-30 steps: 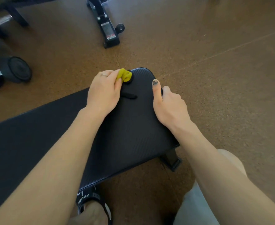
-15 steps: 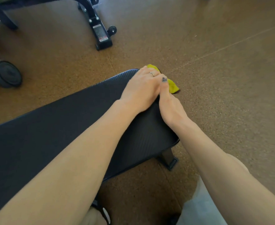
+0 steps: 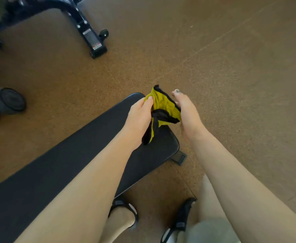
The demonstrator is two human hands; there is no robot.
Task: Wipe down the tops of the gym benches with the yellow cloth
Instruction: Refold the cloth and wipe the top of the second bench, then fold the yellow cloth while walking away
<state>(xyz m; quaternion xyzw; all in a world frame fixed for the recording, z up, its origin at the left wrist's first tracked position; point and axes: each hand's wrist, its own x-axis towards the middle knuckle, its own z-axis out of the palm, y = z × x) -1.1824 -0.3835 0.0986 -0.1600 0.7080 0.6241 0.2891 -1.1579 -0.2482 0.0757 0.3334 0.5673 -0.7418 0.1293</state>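
- Two feet in black strapped sandals, the left sandal (image 3: 124,210) and the right sandal (image 3: 180,220), stand on the brown floor (image 3: 231,85) at the bench's near side.
- Black padded bench top (image 3: 59,165) runs from the lower left to its rounded far end, a black foot (image 3: 179,157) showing under its right corner.
- Left hand (image 3: 138,118) and right hand (image 3: 187,114) are raised over that far end, both with a grip on the yellow cloth (image 3: 163,106): left fingers pinch its left edge, the right hand holds its right edge.
- Cloth is black-trimmed, bunched between the hands, one tail hanging toward the pad; whether it touches cannot be told.
- Farther left lies a dumbbell (image 3: 9,102).
- Beyond, another bench's black frame (image 3: 89,34) stands at the upper left.
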